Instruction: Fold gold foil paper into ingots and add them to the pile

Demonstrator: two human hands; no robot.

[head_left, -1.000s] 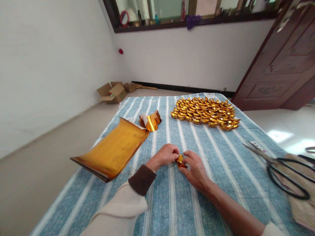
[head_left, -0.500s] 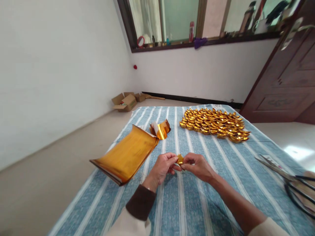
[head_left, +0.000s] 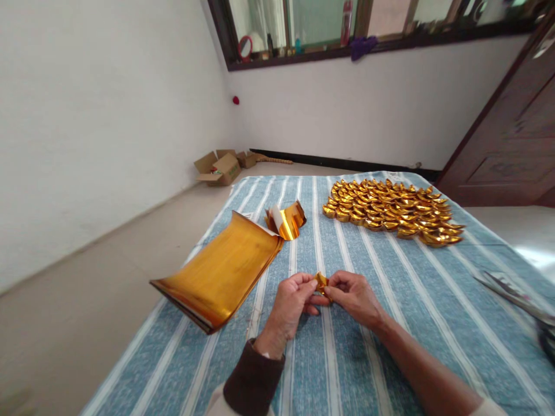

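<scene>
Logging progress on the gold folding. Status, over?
Left hand and right hand pinch one small gold foil piece above the striped cloth. Nothing between them.

Striped cloth (head_left: pixel 373 358): bare around and ahead of my hands, so there is free passage forward between the gold paper stack (head_left: pixel 221 271) on my left and the field of folded gold ingots (head_left: pixel 392 211) far right. Curled foil sheet (head_left: pixel 288 221): just beyond the stack, blocking the left-forward lane. Scissors (head_left: pixel 515 297): at my far right edge, well apart.
</scene>
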